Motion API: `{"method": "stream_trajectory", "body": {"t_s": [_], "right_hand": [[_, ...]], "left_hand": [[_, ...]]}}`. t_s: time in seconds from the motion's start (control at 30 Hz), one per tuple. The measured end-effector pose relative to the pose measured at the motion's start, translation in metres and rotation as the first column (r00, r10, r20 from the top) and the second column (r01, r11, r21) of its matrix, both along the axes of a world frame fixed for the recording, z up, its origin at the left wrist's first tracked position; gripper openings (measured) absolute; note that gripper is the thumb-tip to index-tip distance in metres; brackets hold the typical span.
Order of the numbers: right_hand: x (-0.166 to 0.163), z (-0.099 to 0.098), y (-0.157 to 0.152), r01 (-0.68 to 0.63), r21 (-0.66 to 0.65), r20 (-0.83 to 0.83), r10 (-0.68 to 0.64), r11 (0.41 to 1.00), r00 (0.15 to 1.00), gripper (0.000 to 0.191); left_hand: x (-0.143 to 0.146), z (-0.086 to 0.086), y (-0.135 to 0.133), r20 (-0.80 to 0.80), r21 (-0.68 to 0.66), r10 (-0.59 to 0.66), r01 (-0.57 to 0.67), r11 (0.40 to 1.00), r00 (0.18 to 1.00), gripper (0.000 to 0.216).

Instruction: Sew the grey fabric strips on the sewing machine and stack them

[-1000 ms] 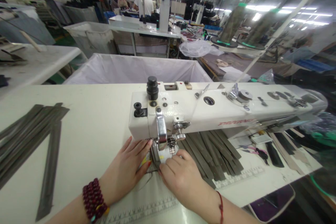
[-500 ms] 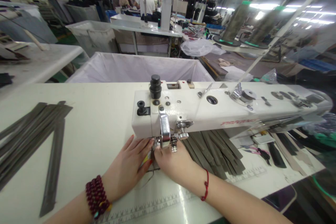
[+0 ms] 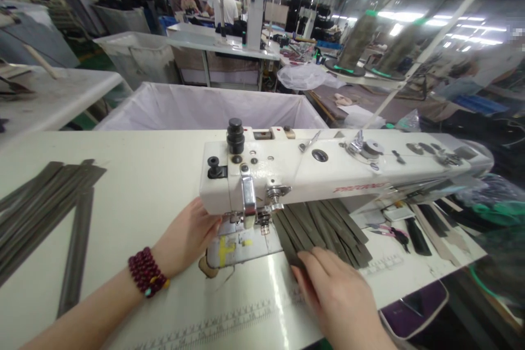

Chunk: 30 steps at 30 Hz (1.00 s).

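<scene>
A white sewing machine (image 3: 328, 169) lies across the white table (image 3: 143, 197). My left hand (image 3: 186, 238) reaches under the machine head beside the needle; its fingertips are hidden behind the head. A dark bead bracelet is on that wrist. My right hand (image 3: 338, 298) rests with fingers stretched flat on the near ends of a fan of grey-green fabric strips (image 3: 324, 229) lying under the machine arm. The metal needle plate (image 3: 238, 246) with yellow marks is uncovered between my hands.
Several more grey strips (image 3: 45, 213) lie at the left of the table. Scissors and dark pieces (image 3: 402, 232) lie at the right. A white cloth-lined bin (image 3: 205, 106) stands behind the table. Other people work at far tables. A printed ruler (image 3: 229, 322) runs along the near edge.
My right hand left the needle area and moved right and nearer, onto the fanned strips. My left hand slid further under the machine head. The needle plate is now uncovered.
</scene>
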State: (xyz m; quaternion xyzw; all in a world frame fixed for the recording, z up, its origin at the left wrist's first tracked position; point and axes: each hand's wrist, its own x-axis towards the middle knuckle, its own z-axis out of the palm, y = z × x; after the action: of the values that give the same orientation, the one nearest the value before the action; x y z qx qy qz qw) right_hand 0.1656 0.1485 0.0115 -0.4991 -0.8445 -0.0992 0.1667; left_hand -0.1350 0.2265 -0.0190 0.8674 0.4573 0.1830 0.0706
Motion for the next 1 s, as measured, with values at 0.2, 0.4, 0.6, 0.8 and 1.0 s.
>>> {"method": "stream_trajectory", "body": {"t_s": [0.2,0.4,0.6,0.8,1.0], "right_hand": [[0.037,-0.026,-0.020,0.168,-0.024,0.065,-0.166,0.985,0.984,0.042],[0.047,-0.036,-0.021,0.180,-0.087,0.019,-0.179,0.980,0.984,0.029],[0.047,-0.036,-0.015,0.225,-0.127,-0.044,-0.232,0.966,0.972,0.020],[0.041,-0.025,-0.007,0.261,-0.077,-0.043,-0.265,0.962,0.963,0.027],[0.052,-0.025,-0.049,0.004,-0.207,-0.613,-0.133,0.978,0.779,0.019]], "left_hand": [[0.002,0.002,0.029,-0.001,0.018,-0.072,0.072,0.997,0.997,0.038],[-0.055,-0.008,-0.016,-0.108,0.054,0.075,-0.069,0.996,0.991,0.029],[-0.091,-0.023,-0.077,-0.137,0.126,0.195,-0.178,0.976,0.971,0.028],[-0.011,-0.009,-0.091,-0.095,0.069,0.009,-0.002,0.998,0.995,0.037],[-0.018,-0.013,-0.078,-0.151,0.114,0.180,-0.164,0.980,0.972,0.033]]}}
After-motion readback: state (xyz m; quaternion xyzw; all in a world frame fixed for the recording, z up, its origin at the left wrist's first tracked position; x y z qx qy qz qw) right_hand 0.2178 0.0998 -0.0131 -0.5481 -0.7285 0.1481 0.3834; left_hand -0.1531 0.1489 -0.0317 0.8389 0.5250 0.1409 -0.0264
